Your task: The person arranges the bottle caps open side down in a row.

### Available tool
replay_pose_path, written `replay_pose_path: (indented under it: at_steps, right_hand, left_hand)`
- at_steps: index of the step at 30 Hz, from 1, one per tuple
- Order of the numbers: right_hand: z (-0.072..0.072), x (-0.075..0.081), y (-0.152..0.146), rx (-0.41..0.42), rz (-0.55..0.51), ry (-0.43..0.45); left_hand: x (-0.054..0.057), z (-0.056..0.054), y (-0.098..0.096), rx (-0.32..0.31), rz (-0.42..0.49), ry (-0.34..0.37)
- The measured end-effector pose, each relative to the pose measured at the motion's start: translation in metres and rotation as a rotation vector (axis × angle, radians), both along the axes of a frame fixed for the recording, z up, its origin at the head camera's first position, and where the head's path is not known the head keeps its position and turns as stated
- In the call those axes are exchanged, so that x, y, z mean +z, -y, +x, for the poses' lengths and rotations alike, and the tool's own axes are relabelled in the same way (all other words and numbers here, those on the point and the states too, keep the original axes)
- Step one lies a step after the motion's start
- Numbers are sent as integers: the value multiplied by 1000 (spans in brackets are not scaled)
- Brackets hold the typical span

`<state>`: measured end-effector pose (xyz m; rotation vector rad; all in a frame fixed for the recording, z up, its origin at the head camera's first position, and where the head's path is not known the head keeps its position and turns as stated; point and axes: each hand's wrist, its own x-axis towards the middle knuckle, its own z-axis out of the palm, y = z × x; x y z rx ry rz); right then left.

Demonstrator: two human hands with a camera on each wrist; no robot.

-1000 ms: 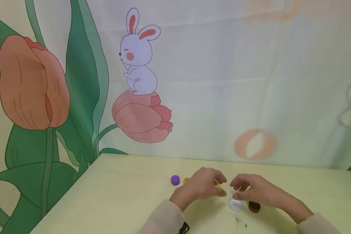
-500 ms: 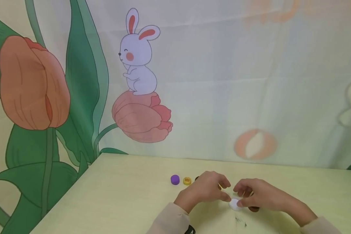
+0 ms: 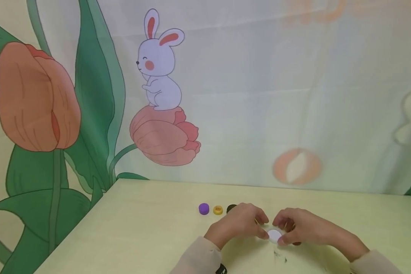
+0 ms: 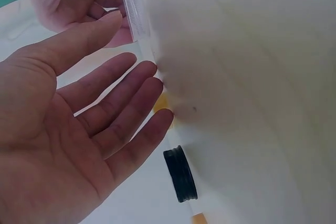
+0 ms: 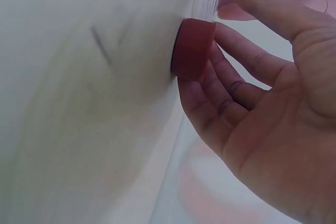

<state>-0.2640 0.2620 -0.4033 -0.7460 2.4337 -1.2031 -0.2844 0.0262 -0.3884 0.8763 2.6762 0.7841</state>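
Observation:
A round white ridged cap [image 3: 274, 236] lies on the table between my two hands. My left hand [image 3: 242, 222] is at its left side, the thumb tip at the rim and the fingers extended, gripping nothing. On the other side my right hand [image 3: 308, 227] has its thumb at the cap's right edge, fingers loosely bent. In the right wrist view a red-brown cap [image 5: 192, 50] stands by the right fingers; the head view shows only a sliver of it. The left wrist view shows a black cap [image 4: 180, 174] and part of a yellow one [image 4: 161, 103] beyond my left fingers.
To the left, a purple cap [image 3: 203, 209] and a yellow cap [image 3: 217, 210] sit in a row with the black one. Dark marks [image 3: 280, 256] show on the pale table [image 3: 150, 228]. A printed cloth [image 3: 233, 95] with a rabbit and tulips hangs behind.
Both hands have come down toward the white cap, the left one moving right, and their thumbs are now at its edges. The yellow and black caps at left have come more into sight.

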Motion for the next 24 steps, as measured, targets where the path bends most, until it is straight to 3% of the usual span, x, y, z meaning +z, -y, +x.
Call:
replay_pose_path:
  at_steps: [8, 24]
  right_hand:
    - [-2, 2, 2, -7, 29, -31]
    - [1, -1, 3, -17, 21, -42]
  left_hand:
    - [0, 1, 1, -16, -24, -39]
    - [-4, 1, -4, -1, -69, -42]
